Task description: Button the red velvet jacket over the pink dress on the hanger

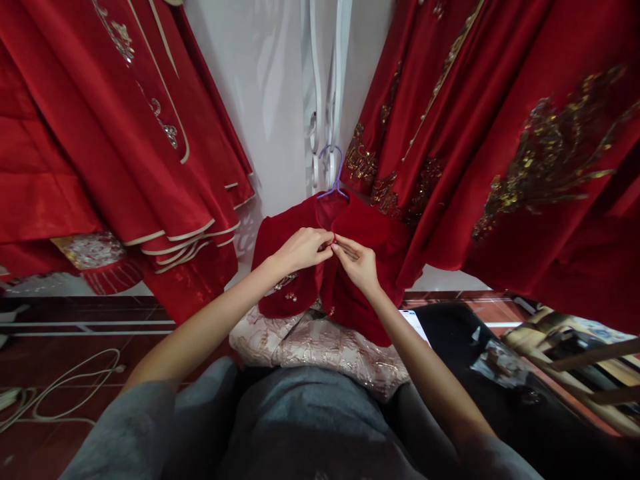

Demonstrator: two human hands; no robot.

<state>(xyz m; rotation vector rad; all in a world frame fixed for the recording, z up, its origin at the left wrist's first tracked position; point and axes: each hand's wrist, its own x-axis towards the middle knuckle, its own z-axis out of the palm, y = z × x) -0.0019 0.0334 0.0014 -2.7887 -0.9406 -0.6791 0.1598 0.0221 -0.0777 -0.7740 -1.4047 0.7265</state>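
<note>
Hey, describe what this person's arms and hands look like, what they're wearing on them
Both forearms are bare, slim and long, reaching forward from the bottom of the view. The left hand and right hand wear no gloves; no rings, watch or bracelets are visible. Short grey sleeves cover the upper arms, matching the grey top on the body. The fingernails look short and plain, though they are small in the picture.

Red robes with cream trim point(125, 133) hang at my left. Red gowns with gold embroidery point(500, 133) hang at my right, white wall point(270, 100) between them. Pale cable point(65, 387) loops on the dark red floor point(75, 313). Black bag point(475, 360) lies at lower right.
</note>
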